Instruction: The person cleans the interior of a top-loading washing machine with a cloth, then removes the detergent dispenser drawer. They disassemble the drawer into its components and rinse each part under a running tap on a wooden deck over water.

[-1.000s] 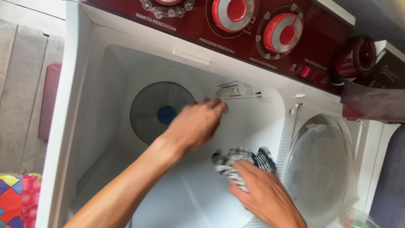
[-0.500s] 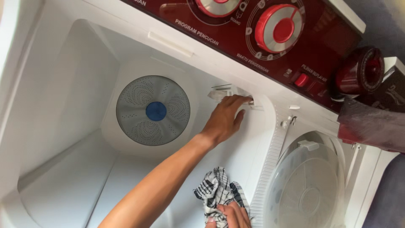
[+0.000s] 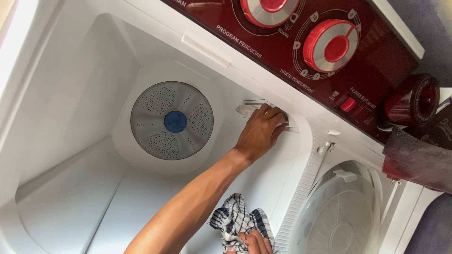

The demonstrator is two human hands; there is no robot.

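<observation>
My left hand (image 3: 260, 134) reaches into the white wash tub (image 3: 80, 141), and its fingers curl over a clear plastic filter piece (image 3: 246, 110) fixed high on the tub's right wall. At the bottom edge of the view, my right hand (image 3: 254, 243) grips a bunched black-and-white checked cloth (image 3: 235, 217), held against the same wall below my left forearm. Only the knuckles of the right hand show.
A grey perforated pulsator disc with a blue centre (image 3: 172, 121) lies at the tub's bottom. The dark red control panel (image 3: 381, 61) with round red dials (image 3: 329, 46) runs along the top. A translucent spin-tub lid (image 3: 339, 216) sits at the right, below a dark red cloth (image 3: 416, 160).
My left hand has gone from hovering near the filter piece to closing its fingers over it. My right hand and the cloth have sunk toward the bottom edge of the view.
</observation>
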